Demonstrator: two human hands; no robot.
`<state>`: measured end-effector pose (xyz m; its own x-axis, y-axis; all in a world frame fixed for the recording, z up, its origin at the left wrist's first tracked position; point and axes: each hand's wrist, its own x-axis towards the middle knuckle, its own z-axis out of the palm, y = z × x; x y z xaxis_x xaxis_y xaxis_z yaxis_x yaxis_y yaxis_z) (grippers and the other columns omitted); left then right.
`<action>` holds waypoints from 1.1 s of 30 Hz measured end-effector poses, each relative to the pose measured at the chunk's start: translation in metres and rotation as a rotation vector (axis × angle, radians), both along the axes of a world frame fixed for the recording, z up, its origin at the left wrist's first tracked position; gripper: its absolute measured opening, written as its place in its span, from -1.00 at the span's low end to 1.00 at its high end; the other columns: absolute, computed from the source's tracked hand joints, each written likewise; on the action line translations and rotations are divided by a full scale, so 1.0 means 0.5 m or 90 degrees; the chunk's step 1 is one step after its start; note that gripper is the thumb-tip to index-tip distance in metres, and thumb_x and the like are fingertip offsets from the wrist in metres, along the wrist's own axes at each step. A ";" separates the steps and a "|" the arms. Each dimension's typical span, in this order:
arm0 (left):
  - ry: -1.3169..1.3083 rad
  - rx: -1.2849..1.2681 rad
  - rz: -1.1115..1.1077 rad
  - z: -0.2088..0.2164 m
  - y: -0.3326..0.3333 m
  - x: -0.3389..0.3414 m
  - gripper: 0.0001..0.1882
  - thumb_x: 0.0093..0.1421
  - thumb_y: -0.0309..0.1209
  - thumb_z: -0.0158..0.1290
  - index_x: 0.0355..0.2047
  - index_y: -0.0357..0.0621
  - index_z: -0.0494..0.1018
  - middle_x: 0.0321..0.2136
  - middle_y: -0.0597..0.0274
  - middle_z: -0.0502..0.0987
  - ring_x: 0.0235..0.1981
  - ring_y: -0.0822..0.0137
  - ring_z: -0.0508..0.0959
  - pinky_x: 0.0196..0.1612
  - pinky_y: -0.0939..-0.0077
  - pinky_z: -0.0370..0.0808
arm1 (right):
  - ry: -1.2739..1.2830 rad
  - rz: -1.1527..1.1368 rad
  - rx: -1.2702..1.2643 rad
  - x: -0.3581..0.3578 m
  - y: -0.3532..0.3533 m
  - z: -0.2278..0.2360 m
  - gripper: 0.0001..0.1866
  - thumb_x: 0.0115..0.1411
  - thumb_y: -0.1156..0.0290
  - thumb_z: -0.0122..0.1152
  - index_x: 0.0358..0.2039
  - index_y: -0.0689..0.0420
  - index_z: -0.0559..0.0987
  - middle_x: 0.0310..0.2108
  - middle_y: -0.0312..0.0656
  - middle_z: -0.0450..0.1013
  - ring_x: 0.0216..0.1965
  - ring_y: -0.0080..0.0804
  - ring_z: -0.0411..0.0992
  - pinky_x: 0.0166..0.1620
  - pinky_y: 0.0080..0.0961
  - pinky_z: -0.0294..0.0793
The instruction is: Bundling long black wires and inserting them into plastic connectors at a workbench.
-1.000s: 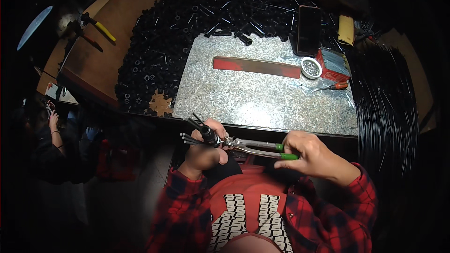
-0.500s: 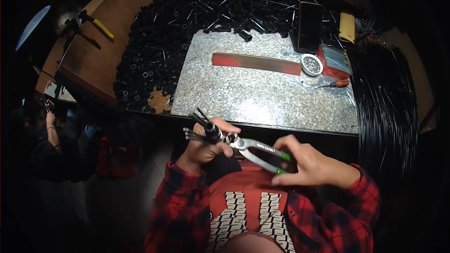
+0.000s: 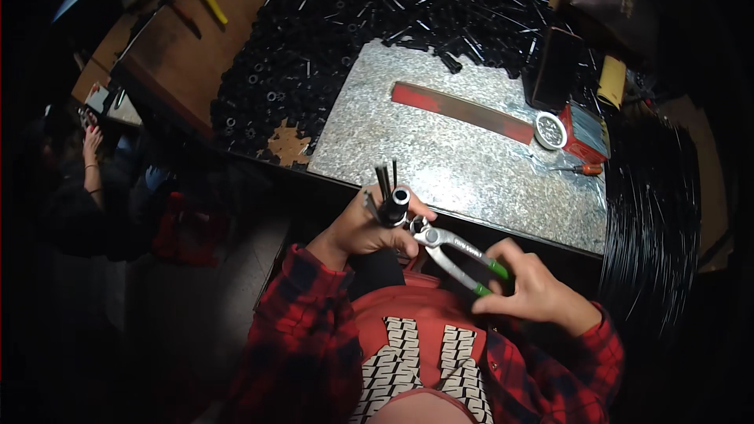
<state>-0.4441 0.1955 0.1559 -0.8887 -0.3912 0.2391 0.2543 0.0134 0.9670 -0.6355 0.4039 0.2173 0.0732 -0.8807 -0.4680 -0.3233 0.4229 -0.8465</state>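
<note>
On the counter (image 3: 357, 153) lie a red bar (image 3: 459, 112), a white cup (image 3: 550, 131) of small metal bits, a red box (image 3: 585, 137) and a screwdriver (image 3: 587, 169). A heap of black parts (image 3: 314, 39) covers the far and left sides; black strands (image 3: 648, 204) hang over the right side. The counter's front edge passes just beyond the 2 hands.

The black tube (image 3: 395, 206), round and open-topped, is in the left hand (image 3: 353, 228), fingers curled around it and several thin rods (image 3: 383, 179). The right hand (image 3: 530, 286), partly spread, grips the green-handled pincers (image 3: 432, 238), their metal head beside the tube.

Compared with 1.0 s ago, the pincer handles are wider apart and the tube points more upward.
</note>
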 end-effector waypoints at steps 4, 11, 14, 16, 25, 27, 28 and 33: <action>-0.001 0.108 -0.004 0.000 -0.002 0.004 -0.38 -0.33 -0.28 0.48 -0.23 -0.26 0.51 -0.36 0.27 0.52 -0.32 0.47 0.48 -0.26 0.56 0.38 | 0.573 0.019 -0.545 -0.006 -0.007 -0.027 -0.58 0.10 0.33 0.29 -0.16 0.30 0.34 -0.32 0.06 0.42 -0.38 -0.07 0.47 -0.31 -0.35 0.46; 0.008 0.006 -0.134 -0.016 -0.004 0.005 -0.59 -0.14 -0.57 0.36 -0.23 -0.26 0.51 -0.43 0.39 0.55 -0.41 0.64 0.48 -0.37 0.71 0.41 | -0.342 0.028 0.222 -0.050 0.001 -0.053 -0.60 0.26 0.10 0.07 -0.32 0.28 0.44 -0.50 -0.14 0.52 -0.60 -0.44 0.47 -0.47 -0.52 0.46; 0.053 0.006 -0.117 -0.014 0.000 -0.002 -0.61 -0.12 -0.57 0.35 -0.24 -0.26 0.51 -0.43 0.39 0.54 -0.40 0.64 0.48 -0.36 0.72 0.41 | -0.020 0.091 0.057 -0.023 -0.019 -0.013 -0.67 0.11 0.24 0.30 -0.33 0.24 0.45 -0.58 -0.21 0.47 -0.58 -0.48 0.47 -0.48 -0.50 0.43; 0.045 0.024 -0.079 -0.014 0.000 -0.007 -0.63 -0.10 -0.56 0.35 -0.25 -0.24 0.50 -0.42 0.40 0.53 -0.38 0.65 0.47 -0.33 0.72 0.40 | 0.311 0.113 -0.206 -0.008 -0.014 -0.021 -0.46 -0.15 0.48 0.41 -0.14 0.22 0.37 -0.47 -0.10 0.41 -0.45 -0.19 0.46 -0.38 -0.31 0.42; 0.022 -0.042 -0.009 -0.019 0.014 -0.013 -0.44 -0.27 -0.32 0.47 -0.28 -0.20 0.43 -0.43 0.39 0.44 -0.41 0.56 0.43 -0.34 0.66 0.37 | 0.397 0.139 -0.269 -0.015 -0.035 -0.015 -0.35 -0.12 0.66 0.03 0.09 0.25 0.22 -0.21 0.12 0.27 -0.13 0.13 0.31 -0.05 -0.19 0.33; 0.026 -0.029 -0.007 -0.021 0.015 -0.013 -0.42 -0.28 -0.29 0.48 -0.29 -0.20 0.42 -0.45 0.41 0.43 -0.43 0.58 0.43 -0.37 0.68 0.36 | 0.353 0.133 -0.260 -0.018 -0.035 -0.039 -0.38 -0.11 0.65 0.01 0.07 0.25 0.24 -0.21 0.11 0.28 -0.14 0.10 0.32 -0.06 -0.21 0.33; 0.024 0.021 0.003 -0.023 0.019 -0.010 -0.40 -0.29 -0.26 0.48 -0.28 -0.20 0.41 -0.45 0.41 0.43 -0.44 0.59 0.42 -0.38 0.69 0.35 | 0.305 0.127 -0.252 -0.019 -0.035 -0.051 -0.41 -0.10 0.64 -0.01 0.05 0.26 0.26 -0.20 0.10 0.29 -0.14 0.08 0.33 -0.06 -0.23 0.34; 0.055 0.195 0.059 -0.034 0.037 -0.013 -0.34 -0.31 -0.16 0.47 -0.26 -0.21 0.40 -0.44 0.41 0.42 -0.46 0.60 0.41 -0.39 0.72 0.34 | 0.230 0.060 -0.215 0.019 -0.056 -0.074 -0.61 0.02 0.57 0.02 -0.07 0.25 0.34 -0.37 -0.01 0.36 -0.28 -0.05 0.39 -0.16 -0.28 0.36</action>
